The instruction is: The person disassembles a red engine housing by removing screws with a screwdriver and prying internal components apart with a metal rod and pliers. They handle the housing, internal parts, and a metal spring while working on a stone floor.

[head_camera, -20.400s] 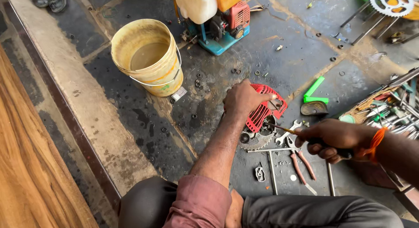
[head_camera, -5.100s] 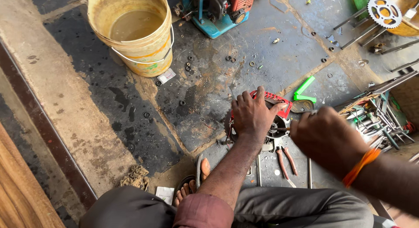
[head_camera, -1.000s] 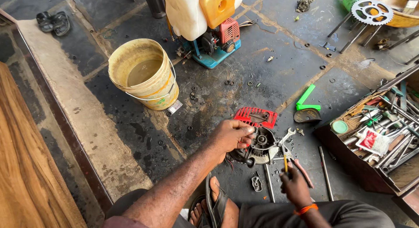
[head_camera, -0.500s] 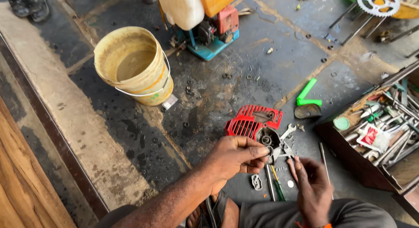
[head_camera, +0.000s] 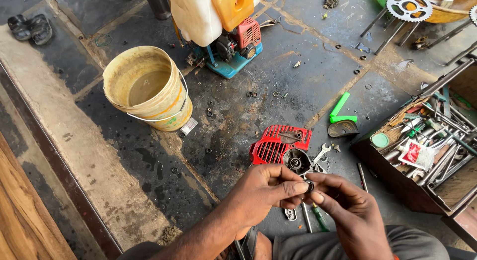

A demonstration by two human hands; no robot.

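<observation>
Both hands pinch one small dark ring below the red engine cover (head_camera: 279, 142).

Beyond the cover stand a white-tanked engine sprayer (head_camera: 218, 29) and a yellowed bucket (head_camera: 148, 89); a toolbox (head_camera: 427, 155) lies well to its right. Left hand (head_camera: 265, 193) and right hand (head_camera: 348, 213) meet just below it, fingertips closed on the ring (head_camera: 309, 186).

The oil-stained floor (head_camera: 298, 86) carries a yellow bucket (head_camera: 149, 88). Right of the bucket lie a red engine cover (head_camera: 278, 143) and a toolbox (head_camera: 422, 155).
</observation>
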